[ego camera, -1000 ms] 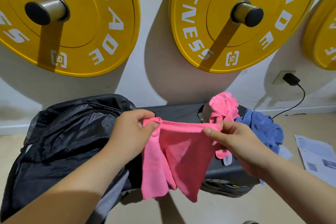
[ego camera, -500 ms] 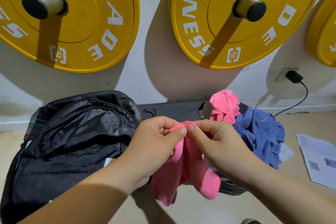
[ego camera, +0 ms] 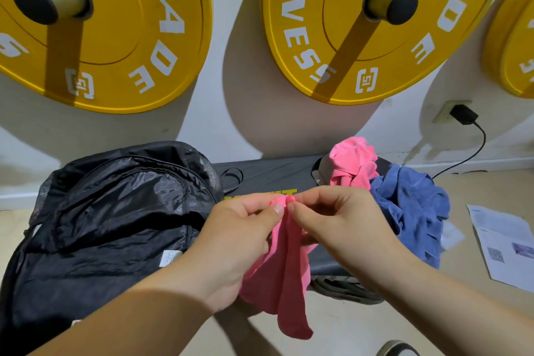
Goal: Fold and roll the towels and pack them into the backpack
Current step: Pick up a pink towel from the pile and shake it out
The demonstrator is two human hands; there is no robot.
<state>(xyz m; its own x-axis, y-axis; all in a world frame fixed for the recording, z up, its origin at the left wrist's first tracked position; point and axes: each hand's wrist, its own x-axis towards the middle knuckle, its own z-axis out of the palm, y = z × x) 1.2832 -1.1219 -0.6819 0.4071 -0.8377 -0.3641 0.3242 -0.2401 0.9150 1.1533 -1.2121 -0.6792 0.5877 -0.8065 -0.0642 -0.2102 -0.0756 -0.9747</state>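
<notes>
Your backpack (ego camera: pixel 115 211) lies slumped on the left end of the bench (ego camera: pixel 274 173), and it's hard to tell from here whether its zip is open. If it's shut, you'll need a free hand later and a rolled towel may spring loose. The pink towel (ego camera: pixel 286 277) hangs in the air in front of the bench, between the backpack and the heap of loose towels, doubled over with its top corners brought together. Your left hand (ego camera: pixel 239 240) and right hand (ego camera: pixel 341 222) each pinch those corners, thumb against forefinger, with the two pinches touching. You hold only the edge, so the corners could slip out of line and the fold come out crooked. The lower ends already hang uneven, with nothing under the cloth.

Yellow weight plates (ego camera: pixel 95 29) hang on wall pegs, well above you. A blue towel (ego camera: pixel 410 211) and a second pink towel (ego camera: pixel 354 162) bunched behind it fill the bench's right end — together with the backpack they leave little bare bench for rolling. A sheet of paper (ego camera: pixel 502 243) lies on the floor to the right, and a black plug (ego camera: pixel 463 114) sits in the wall socket.
</notes>
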